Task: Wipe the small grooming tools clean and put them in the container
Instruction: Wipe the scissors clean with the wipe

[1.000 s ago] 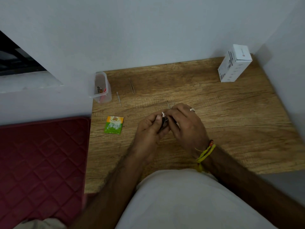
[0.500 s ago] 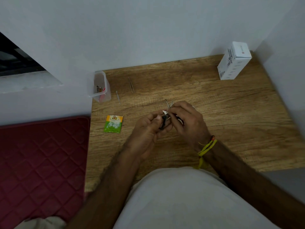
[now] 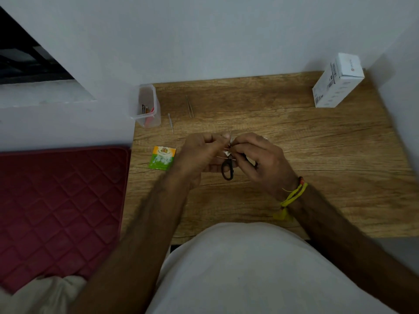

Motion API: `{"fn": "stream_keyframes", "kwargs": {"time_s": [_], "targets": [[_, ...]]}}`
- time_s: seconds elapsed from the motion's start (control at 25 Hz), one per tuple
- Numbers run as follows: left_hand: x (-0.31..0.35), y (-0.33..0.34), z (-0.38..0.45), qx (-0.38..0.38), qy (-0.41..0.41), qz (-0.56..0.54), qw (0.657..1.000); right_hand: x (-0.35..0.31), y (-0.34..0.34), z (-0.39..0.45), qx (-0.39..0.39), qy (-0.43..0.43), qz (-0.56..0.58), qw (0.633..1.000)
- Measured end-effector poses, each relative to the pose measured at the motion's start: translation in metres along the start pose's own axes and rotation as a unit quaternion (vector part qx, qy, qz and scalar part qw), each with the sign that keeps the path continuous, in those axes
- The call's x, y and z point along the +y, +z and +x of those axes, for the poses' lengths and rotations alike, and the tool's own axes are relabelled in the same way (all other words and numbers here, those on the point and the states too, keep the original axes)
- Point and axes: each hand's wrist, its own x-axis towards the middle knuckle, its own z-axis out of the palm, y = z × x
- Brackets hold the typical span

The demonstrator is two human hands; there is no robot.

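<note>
Clear container (image 3: 145, 105) at table (image 3: 317, 155) back-left corner — holds a few tools, one red. Small black scissors (image 3: 227, 169) mid-table, gripped by left hand (image 3: 199, 155); right hand (image 3: 258, 159) pinches white wipe (image 3: 227, 151) on the blades. Tweezers (image 3: 190, 106) lie near container.

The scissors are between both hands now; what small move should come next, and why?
Probably draw the white wipe along the blades once more, then carry the scissors to the container. Both the left hand and the right hand grip them, with the wipe pinched at the blades, so wiping seems unfinished.
</note>
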Motion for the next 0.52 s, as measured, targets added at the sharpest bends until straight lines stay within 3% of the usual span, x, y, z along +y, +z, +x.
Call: {"fn": "stream_keyframes", "kwargs": {"time_s": [0.36, 0.52], "targets": [[-0.013, 0.006, 0.007, 0.069, 0.055, -0.032, 0.996, -0.002, -0.004, -0.010, 0.018, 0.005, -0.073, 0.997], [-0.017, 0.007, 0.008, 0.094, 0.096, -0.021, 0.991, -0.004, -0.006, -0.008, 0.076, 0.044, -0.086, 0.992]]}}
